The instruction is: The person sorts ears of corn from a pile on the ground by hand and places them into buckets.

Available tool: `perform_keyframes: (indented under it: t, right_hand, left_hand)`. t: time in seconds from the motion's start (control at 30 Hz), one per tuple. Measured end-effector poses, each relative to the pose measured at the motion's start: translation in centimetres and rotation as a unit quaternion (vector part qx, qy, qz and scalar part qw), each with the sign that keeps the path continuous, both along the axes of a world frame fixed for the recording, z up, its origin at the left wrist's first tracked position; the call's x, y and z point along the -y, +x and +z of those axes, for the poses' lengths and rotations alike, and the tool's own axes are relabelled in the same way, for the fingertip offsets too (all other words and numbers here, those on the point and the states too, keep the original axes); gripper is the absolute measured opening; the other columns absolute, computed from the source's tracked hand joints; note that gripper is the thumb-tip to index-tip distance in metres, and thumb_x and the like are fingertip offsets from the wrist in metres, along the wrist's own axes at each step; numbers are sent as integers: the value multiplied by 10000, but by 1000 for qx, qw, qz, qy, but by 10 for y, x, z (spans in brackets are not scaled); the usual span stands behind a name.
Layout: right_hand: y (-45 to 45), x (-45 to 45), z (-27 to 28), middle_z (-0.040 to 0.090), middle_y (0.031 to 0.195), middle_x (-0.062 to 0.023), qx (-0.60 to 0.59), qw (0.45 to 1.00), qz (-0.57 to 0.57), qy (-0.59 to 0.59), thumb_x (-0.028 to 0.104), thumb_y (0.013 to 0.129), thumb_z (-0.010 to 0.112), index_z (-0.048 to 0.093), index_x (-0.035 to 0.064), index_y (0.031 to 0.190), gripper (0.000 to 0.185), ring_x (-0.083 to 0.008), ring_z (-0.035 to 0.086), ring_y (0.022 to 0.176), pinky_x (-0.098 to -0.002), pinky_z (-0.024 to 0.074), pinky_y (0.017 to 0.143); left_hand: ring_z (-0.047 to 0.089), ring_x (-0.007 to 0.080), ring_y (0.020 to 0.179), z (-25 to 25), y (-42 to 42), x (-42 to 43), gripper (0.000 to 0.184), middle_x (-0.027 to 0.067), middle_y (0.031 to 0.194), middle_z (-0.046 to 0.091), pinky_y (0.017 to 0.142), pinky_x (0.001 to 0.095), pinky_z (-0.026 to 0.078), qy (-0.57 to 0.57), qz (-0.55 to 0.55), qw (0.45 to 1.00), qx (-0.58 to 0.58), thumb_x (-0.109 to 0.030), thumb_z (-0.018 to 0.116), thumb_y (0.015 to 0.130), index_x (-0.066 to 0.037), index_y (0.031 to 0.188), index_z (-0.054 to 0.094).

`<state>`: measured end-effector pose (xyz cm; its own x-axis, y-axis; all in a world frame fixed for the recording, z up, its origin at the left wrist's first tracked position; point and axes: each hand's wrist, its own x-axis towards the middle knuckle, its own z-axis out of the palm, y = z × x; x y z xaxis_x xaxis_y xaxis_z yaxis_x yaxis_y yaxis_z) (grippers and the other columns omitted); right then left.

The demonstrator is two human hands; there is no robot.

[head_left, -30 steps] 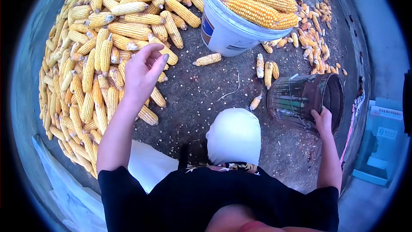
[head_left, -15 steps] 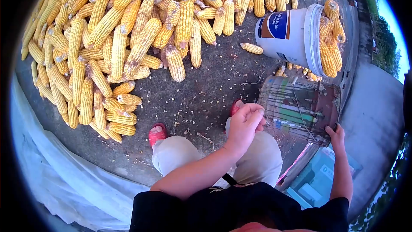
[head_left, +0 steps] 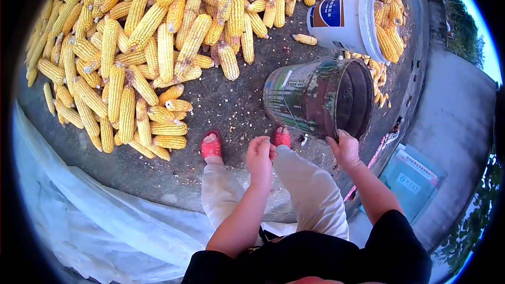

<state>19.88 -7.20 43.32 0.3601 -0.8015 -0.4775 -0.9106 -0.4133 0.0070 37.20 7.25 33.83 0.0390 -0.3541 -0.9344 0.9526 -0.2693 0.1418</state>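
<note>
My right hand (head_left: 345, 150) grips the near rim of a worn bucket (head_left: 302, 94) with a streaked, patchy outside. The bucket lies tilted over, its dark open mouth facing right. My left hand (head_left: 260, 153) is in front of my legs, left of the bucket and apart from it, with its fingers curled closed and nothing showing in them. Beyond the worn bucket, a white bucket (head_left: 331, 34) with a blue and brown label lies on its side. Corn cobs (head_left: 389, 42) are at its mouth.
A large heap of yellow corn cobs (head_left: 134, 58) covers the ground at the left and back. One short cob (head_left: 305, 39) lies by the white bucket. Pale sheeting (head_left: 100, 210) stretches along the left. A teal box (head_left: 407, 181) stands at the right. Loose kernels dot the ground.
The worn bucket has shifted left and turned, so its mouth now shows. My right hand has moved left with its rim. My left hand has moved left and down, away from the bucket.
</note>
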Motion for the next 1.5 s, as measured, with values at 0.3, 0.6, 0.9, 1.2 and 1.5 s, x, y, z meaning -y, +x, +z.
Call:
perform_keyframes:
  t: [0.3, 0.6, 0.9, 1.2, 1.5]
  right_hand:
    - [10, -123, -50, 548, 763, -88, -13, 977, 163, 135, 178, 763, 598, 571, 94, 740, 91, -276, 593, 741, -390, 505, 578]
    - [-75, -73, -37, 535, 854, -67, -142, 911, 333, 198, 158, 704, 569, 593, 145, 771, 72, -245, 550, 852, -358, 482, 667]
    - [-100, -38, -34, 590, 999, -80, -232, 911, 306, 150, 235, 763, 602, 613, 105, 856, 160, -259, 531, 1021, -392, 440, 810]
    - [-23, -142, -40, 621, 1075, -156, 321, 201, -827, 416, 399, 844, 636, 548, -2, 1084, 475, -274, 610, 978, -380, 518, 786]
    - [-134, -137, -74, 654, 1039, -154, 439, 366, -778, 263, 154, 917, 470, 565, 0, 1124, 275, -234, 658, 865, -355, 555, 719]
  left_hand:
    - [541, 92, 543, -34, 2, -39, 104, 15, 697, 590, 501, 219, 440, 46, 34, 997, 52, -166, 565, 900, -76, 949, 583]
    - [534, 77, 557, -48, -1, -55, 111, -1, 707, 592, 518, 213, 425, 73, -43, 993, 81, -183, 560, 900, -103, 969, 593]
    - [533, 80, 568, -27, 29, -101, 114, 10, 714, 593, 517, 215, 428, 90, -110, 984, 110, -172, 553, 899, -85, 961, 595]
    - [545, 66, 598, -11, 72, -128, 100, 20, 742, 602, 534, 199, 448, 50, -146, 978, 139, -119, 543, 907, -66, 980, 586]
    - [553, 89, 606, -68, 165, -224, 114, 31, 705, 591, 537, 238, 447, 7, -279, 952, 121, -112, 565, 864, -38, 947, 595]
